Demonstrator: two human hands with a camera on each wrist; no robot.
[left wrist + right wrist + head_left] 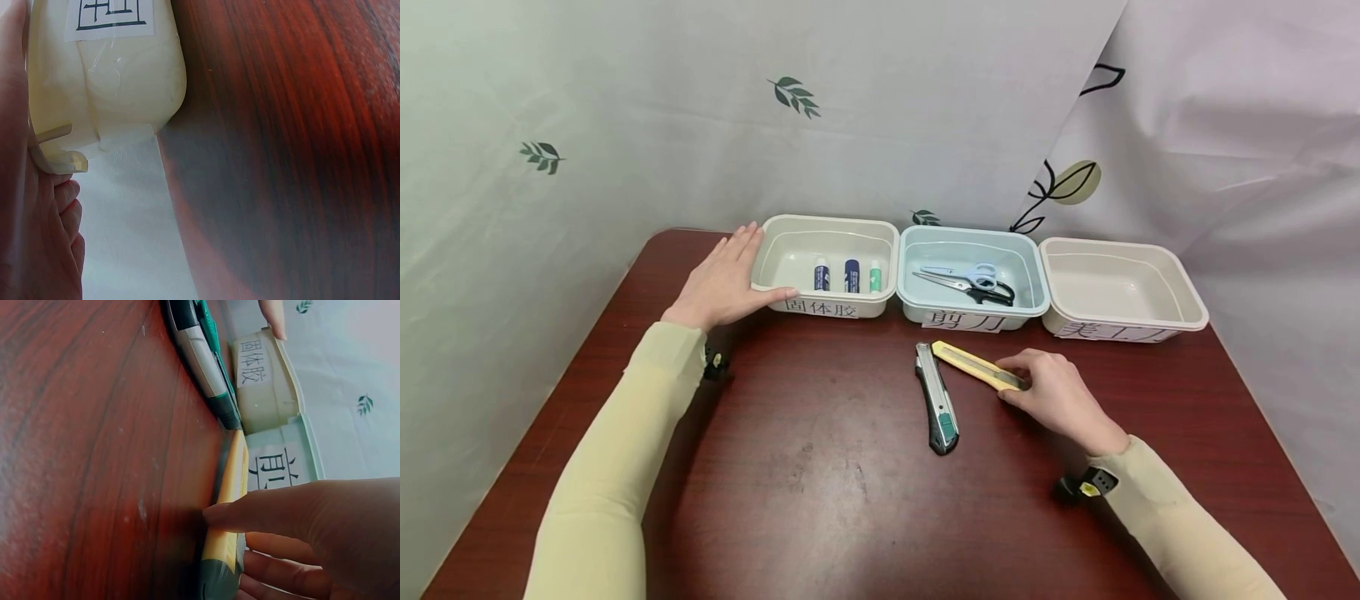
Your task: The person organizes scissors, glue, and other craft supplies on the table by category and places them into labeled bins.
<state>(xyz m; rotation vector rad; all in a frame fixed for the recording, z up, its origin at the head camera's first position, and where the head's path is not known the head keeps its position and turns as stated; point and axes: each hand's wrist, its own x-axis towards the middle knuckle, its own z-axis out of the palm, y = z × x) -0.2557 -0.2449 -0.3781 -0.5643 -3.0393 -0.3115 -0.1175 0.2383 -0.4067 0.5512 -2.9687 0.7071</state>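
Observation:
With thumb and fingers, my right hand (1060, 396) pinches a yellow utility knife (966, 362) near its dark end; in the right wrist view the thumb lies along one side of the yellow body (220, 545). The far tip of that knife lies close by a silver and black utility knife (934, 396) with a green slider, which lies on the table. My left hand (718, 279) rests against the left corner of a cream bin (880, 307), its fingers extended along the side and its thumb over the front rim. Several glue sticks (852, 276) stand or lean inside that bin.
A light blue bin (913, 310) in the middle holds black-handled scissors (992, 293) and blue-handled scissors (982, 275). To its right stands another cream bin (1123, 287). All three bear paper labels and line the back of the dark red table (820, 467), before a patterned curtain (700, 100).

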